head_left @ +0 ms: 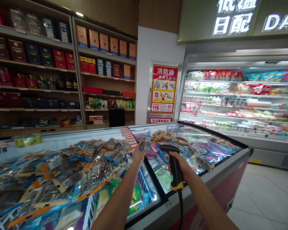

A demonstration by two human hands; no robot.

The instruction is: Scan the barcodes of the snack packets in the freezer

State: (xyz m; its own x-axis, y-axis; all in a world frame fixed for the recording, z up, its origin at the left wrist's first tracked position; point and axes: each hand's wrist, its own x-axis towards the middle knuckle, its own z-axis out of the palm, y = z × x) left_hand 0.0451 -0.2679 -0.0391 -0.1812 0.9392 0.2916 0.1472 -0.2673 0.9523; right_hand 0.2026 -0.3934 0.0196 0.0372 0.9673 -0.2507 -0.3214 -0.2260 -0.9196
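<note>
In my left hand (139,153) is a small packet (146,143) with a printed label, pinched near its edge above the chest freezer's glass lid. My right hand (182,166) is wrapped round the handle of a black and yellow barcode scanner (174,166). The scanner's head points left toward the packet, and its cable hangs down in front of the freezer. Left of my left arm spreads a big heap of similar clear packets (93,163) with orange and blue header strips. Beyond the scanner lies a smaller pile of packets (168,138) on the lid.
The chest freezer (213,179) spans the foreground, with bagged goods in baskets under its glass. A roll of yellowish tape (28,140) lies at its left back. Shelves of boxes (105,68) and a lit refrigerated display (237,105) stand behind; tiled floor (261,195) shows at right.
</note>
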